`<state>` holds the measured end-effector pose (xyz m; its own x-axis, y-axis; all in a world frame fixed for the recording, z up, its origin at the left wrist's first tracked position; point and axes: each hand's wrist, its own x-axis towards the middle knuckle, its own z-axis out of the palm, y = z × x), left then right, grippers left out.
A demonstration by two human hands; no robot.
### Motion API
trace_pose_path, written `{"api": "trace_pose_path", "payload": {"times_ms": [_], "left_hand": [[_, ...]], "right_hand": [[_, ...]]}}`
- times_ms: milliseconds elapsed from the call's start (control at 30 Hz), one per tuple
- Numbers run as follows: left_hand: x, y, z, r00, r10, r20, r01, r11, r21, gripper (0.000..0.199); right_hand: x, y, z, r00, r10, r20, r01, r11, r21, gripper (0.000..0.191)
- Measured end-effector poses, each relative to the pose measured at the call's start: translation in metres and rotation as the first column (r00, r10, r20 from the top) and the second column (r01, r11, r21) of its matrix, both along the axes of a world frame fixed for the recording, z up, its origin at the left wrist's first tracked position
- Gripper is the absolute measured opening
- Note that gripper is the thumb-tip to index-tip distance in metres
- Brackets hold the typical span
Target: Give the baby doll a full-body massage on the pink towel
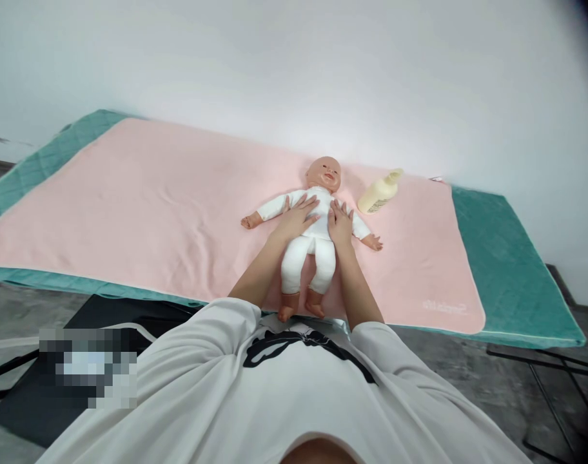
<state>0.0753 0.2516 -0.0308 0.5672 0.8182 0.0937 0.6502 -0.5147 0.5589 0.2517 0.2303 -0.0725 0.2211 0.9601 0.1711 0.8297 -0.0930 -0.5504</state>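
A baby doll (318,219) with a white cloth body lies on its back on a pink mat (144,206), its head toward the wall and its feet toward me. My left hand (296,218) rests on the side of its torso at the left of the view, fingers spread over the chest. On the opposite side, my right hand (340,222) lies against the torso, fingers stretched upward. Neither hand grips anything. A pale yellow pump bottle (378,195) is on the mat to the right of the doll's head, leaning in the view and touched by neither hand.
Beneath the pink mat is a green quilted pad (501,258) on a bed with black metal legs (545,393). A white wall (255,64) runs along the far side. At lower left is a black seat-like surface (28,412), partly blurred out.
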Motion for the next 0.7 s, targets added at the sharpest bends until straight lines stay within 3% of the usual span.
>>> {"api": "trace_pose_path", "payload": {"times_ms": [300, 500, 700], "left_hand": [[0.008, 0.004, -0.009, 0.973, 0.226, -0.049, -0.225, 0.974, 0.027, 0.056], [0.007, 0.005, -0.013, 0.978, 0.210, 0.008, -0.210, 0.978, 0.001, 0.055], [0.007, 0.005, -0.012, 0.976, 0.214, 0.028, -0.214, 0.977, -0.012, 0.055]], "right_hand": [[0.004, -0.005, -0.001, 0.999, 0.007, -0.053, -0.005, 1.000, 0.029, 0.053], [0.008, -0.028, 0.002, 0.995, 0.034, -0.091, -0.028, 0.997, 0.069, 0.071], [-0.003, -0.056, 0.023, 0.974, 0.208, -0.091, -0.209, 0.978, -0.003, 0.079]]}}
